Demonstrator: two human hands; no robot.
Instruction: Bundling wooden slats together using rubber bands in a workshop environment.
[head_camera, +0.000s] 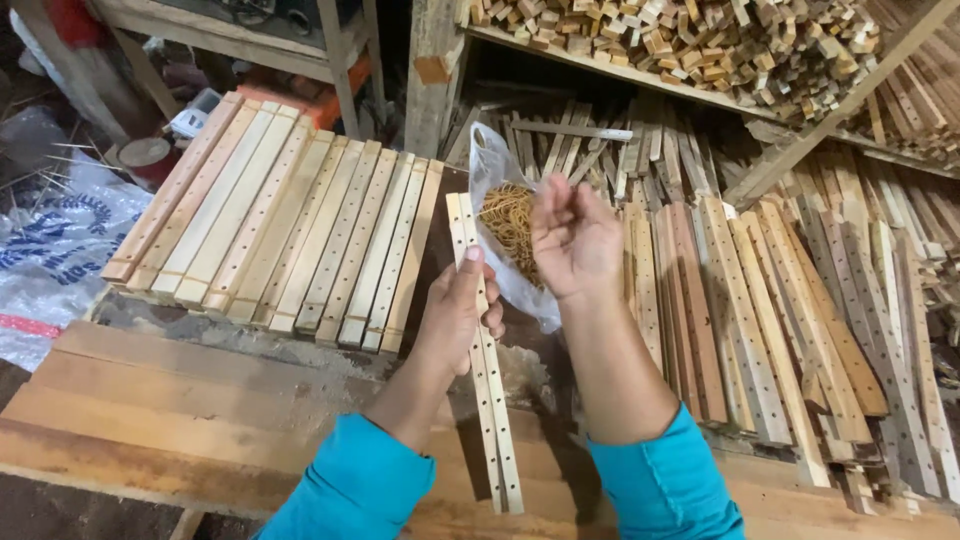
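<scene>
Left hand fingers clasp drilled slats | right hand fingers pinched | plastic bag: rubber bands

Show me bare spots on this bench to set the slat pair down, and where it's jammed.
Free: the plank bench front, bordered by the drilled slat row behind and the left hand with its slat pair. Crowded: right of the right hand and its rubber-band bag, loose slat piles cover everything.
</scene>
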